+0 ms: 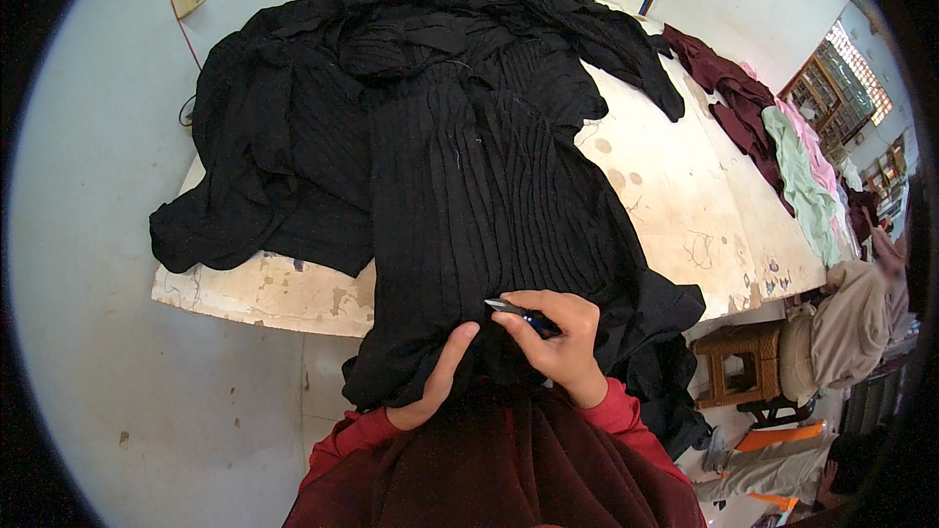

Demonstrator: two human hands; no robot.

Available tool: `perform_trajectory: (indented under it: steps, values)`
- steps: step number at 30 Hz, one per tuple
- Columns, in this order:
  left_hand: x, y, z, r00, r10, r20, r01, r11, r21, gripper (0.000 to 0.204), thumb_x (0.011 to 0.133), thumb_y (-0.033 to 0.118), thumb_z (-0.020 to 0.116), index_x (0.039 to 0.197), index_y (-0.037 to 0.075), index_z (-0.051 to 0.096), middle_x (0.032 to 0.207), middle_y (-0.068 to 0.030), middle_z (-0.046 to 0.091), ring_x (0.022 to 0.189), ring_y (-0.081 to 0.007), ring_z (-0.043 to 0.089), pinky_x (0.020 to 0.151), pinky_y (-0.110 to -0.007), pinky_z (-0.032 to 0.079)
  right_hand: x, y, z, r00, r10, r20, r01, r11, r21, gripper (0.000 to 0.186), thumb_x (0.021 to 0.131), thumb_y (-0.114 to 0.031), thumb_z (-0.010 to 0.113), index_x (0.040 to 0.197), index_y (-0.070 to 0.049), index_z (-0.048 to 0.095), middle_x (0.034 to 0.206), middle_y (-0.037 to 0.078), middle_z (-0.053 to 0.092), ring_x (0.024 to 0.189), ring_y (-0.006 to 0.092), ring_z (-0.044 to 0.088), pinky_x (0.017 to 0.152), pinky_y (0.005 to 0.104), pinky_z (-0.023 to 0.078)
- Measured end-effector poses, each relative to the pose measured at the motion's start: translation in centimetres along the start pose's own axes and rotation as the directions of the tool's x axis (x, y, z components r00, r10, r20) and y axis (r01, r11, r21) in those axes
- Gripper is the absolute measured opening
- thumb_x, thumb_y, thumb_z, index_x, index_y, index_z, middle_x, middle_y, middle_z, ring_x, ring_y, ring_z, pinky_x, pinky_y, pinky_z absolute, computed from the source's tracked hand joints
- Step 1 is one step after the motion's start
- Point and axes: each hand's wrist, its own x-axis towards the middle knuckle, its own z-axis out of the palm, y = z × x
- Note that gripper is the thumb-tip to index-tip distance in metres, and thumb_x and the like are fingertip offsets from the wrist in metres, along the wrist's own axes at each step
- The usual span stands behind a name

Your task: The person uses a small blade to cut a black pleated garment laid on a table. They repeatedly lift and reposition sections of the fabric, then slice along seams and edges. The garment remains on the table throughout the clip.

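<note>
A black pleated garment (460,196) hangs over the near edge of the table toward me, its narrow pleats running lengthwise. My left hand (440,372) holds its lower part, with the thumb on top and the other fingers hidden by the cloth. In my right hand (567,337) is a pair of thread snips (499,306), with a silver blade tip and a dark blue handle. The tip points left, just above the cloth and close to my left thumb. A few pale loose threads lie on the pleats.
More black garments (421,0) are heaped at the back and left of the worn pale table (685,205). Maroon cloth (724,78) and mint green cloth (797,176) lie along its right edge. A brown stool (738,362) stands at right, near another person's legs (773,469).
</note>
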Motion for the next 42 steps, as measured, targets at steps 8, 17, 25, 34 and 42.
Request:
perform_trajectory:
  steps: [8,17,25,34,42]
  values:
    - [-0.2,-0.4,0.2,0.979,0.166,-0.118,-0.159,0.985,0.066,0.037,0.09,0.016,0.063,0.121,-0.002,0.057,0.121,-0.0119,0.058,0.109,-0.0197,0.057,0.096,-0.031,0.044,1.2,-1.6,-1.0,0.993,-0.092,0.071,0.097,0.992,-0.075,0.022,0.071,-0.017,0.078,0.09,-0.008,0.07,0.082,0.007,0.071,0.064,0.0205,0.068,0.056,0.0281,0.05]
    - [-0.1,1.2,0.6,0.96,0.242,-0.14,-0.225,0.966,0.13,0.03,0.088,0.014,0.066,0.113,-0.003,0.063,0.114,-0.0129,0.064,0.102,-0.0188,0.061,0.09,-0.03,0.047,1.8,-2.2,-1.2,0.98,-0.143,0.138,0.166,0.972,-0.169,0.017,0.072,-0.018,0.077,0.085,-0.01,0.07,0.08,0.004,0.071,0.063,0.0183,0.067,0.054,0.0277,0.047]
    - [-0.3,0.9,0.5,0.953,0.268,-0.142,-0.243,0.955,0.172,0.025,0.091,0.012,0.061,0.112,-0.001,0.063,0.113,-0.0104,0.064,0.101,-0.0178,0.061,0.088,-0.031,0.049,2.0,-2.1,-0.9,0.983,-0.137,0.121,0.153,0.979,-0.132,0.017,0.072,-0.017,0.077,0.085,-0.008,0.07,0.08,0.005,0.071,0.062,0.0193,0.067,0.054,0.0274,0.048]
    - [-0.1,3.2,0.9,0.911,0.378,-0.165,-0.261,0.837,0.481,0.028,0.086,0.012,0.066,0.11,-0.001,0.064,0.105,-0.016,0.067,0.091,-0.0257,0.066,0.08,-0.034,0.051,1.6,-2.1,-0.3,0.951,0.252,0.176,-0.305,0.853,0.423,0.017,0.074,-0.007,0.078,0.088,-0.002,0.069,0.086,0.005,0.067,0.072,0.0088,0.061,0.06,0.0219,0.044]
    - [0.2,3.0,0.6,0.885,0.463,0.052,-0.364,0.616,0.699,0.03,0.091,0.013,0.058,0.117,-0.001,0.059,0.108,-0.0163,0.064,0.097,-0.0273,0.064,0.085,-0.036,0.049,1.9,-1.2,2.0,0.922,0.303,0.242,-0.371,0.87,0.324,0.011,0.081,-0.01,0.071,0.083,0.0,0.068,0.067,0.002,0.061,0.056,0.0046,0.047,0.05,0.0198,0.032]
